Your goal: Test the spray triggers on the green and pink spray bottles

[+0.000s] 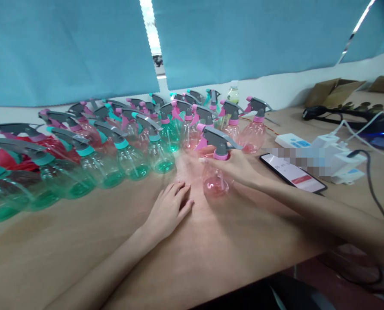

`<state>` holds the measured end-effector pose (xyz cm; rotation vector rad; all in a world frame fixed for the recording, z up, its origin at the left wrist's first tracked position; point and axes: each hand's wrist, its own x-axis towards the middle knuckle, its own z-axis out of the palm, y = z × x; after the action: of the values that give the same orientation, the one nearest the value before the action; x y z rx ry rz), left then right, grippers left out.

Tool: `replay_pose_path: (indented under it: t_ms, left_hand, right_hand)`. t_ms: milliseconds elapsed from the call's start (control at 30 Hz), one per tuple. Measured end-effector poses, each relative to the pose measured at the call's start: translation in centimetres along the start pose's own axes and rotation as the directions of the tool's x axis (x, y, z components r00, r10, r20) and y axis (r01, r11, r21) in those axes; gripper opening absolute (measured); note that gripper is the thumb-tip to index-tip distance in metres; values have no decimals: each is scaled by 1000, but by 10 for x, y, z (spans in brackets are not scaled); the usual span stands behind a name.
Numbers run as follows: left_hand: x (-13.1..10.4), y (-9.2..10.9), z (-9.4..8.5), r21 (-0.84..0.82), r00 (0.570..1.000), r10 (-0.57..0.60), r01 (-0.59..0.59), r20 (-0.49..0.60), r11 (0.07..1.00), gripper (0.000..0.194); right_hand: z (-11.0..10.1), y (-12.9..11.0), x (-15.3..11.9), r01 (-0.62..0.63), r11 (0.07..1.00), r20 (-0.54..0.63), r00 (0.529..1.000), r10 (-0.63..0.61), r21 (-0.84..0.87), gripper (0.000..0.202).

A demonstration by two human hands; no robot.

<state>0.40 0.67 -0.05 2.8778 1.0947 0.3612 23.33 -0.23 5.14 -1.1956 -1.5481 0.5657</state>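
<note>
My right hand (240, 165) grips a pink spray bottle (216, 183) around its neck, just under the grey and pink trigger head. The bottle is upright at the middle of the table, and part of its body is hidden behind the hand. My left hand (170, 204) lies flat on the table to the left of that bottle, fingers stretched out, touching no bottle. Closest to it stands a green spray bottle (161, 157) with a teal collar. Several more green and pink spray bottles stand in rows behind and to the left.
A phone (293, 174) lies right of my right forearm, beside white plugs and a power strip (293, 141) with cables. A cardboard box (330, 92) sits at the back right. Behind the rows stands a capped bottle (233, 92). The wooden table's (192, 267) front edge runs below.
</note>
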Motion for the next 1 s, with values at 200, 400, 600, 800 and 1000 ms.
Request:
replay_pose_path:
  t_ms: [200,400,600,800,1000]
  left_hand:
    - [-10,-4,-2,-1,1000,2,-2,4,1000,39]
    - [-15,-9,-2,-37,1000,19,-19,-12,999,39]
    - [-19,-9,-3,-32,1000,29,-29,-10,999,39]
    - [-26,-12,-5,-36,1000,18,-17,19,999,39]
    - [-30,-14,-6,-74,1000,27,-26,15,997,38]
  right_hand:
    - [-12,2,-23,24,949,6,1000,-24,-314,45]
    - [-24,7,-50,-4,915,17,1000,12,-404,78]
    - [-19,6,-35,145,855,80,989,-121,-498,49]
    - [6,16,-5,132,804,62,991,-118,-579,61]
    - [27,15,24,101,747,70,995,-73,-657,66]
